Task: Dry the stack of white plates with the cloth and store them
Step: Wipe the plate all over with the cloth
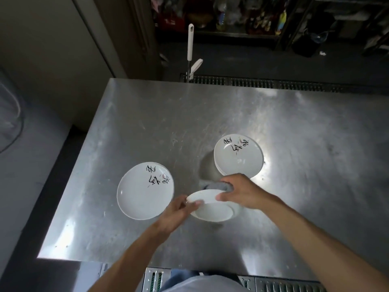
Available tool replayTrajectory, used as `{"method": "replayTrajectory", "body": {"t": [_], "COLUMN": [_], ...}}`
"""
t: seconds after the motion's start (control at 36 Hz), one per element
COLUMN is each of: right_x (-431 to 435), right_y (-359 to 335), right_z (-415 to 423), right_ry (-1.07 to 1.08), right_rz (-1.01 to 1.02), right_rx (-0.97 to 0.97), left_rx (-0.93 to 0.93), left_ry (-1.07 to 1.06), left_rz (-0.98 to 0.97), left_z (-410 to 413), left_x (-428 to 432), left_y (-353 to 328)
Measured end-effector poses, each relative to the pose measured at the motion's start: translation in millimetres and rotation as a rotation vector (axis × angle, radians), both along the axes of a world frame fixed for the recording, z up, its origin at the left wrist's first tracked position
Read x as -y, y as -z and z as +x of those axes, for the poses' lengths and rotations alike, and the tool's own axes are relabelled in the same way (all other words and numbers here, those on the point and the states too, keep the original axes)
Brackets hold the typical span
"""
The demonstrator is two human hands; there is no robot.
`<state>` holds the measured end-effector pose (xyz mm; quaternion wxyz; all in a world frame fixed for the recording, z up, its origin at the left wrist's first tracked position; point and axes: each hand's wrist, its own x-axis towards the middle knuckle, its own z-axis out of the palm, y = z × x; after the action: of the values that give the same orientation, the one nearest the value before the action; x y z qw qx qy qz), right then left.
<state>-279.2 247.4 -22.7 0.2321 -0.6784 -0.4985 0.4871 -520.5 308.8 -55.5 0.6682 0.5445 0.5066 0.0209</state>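
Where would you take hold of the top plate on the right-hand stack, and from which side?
Probably its rim, pinched from the right side: the top plate lies flat and face up, that edge is free, and the right hand with the cloth blocks the near edge.

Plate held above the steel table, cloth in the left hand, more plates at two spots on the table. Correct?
No. The head view shows the grey cloth in the right hand, against the held plate; the left hand grips that plate's rim. The rest holds: left plate and right stack sit on the steel table.
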Motion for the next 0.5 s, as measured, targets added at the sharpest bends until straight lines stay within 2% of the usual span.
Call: {"method": "replayTrajectory", "body": {"t": [0.08,0.17,0.25,0.33,0.42,0.5], "right_x": [-5,-4,2,12,30,52], "right_y": [-2,0,10,26,45,65], "right_z": [14,19,23,22,9,-13], "right_ry": [0.064,0.113,0.176,0.277,0.394,0.344], "right_rz": [-0.038,-0.037,-0.022,0.04,0.106,0.102], "right_rx": [-0.08,-0.129,-0.118,-0.002,0.184,0.27], "left_rx": [0.088,0.097,0.152,0.239,0.251,0.195], "left_ry": [0.044,0.025,0.0,-0.031,-0.086,-0.226], "left_rz": [0.033,0.076,0.025,-0.134,-0.257,-0.347], "left_z": [-2,2,7,8,12,18], "left_x": [6,8,11,21,32,43], "left_y": [10,14,13,20,25,31]}}
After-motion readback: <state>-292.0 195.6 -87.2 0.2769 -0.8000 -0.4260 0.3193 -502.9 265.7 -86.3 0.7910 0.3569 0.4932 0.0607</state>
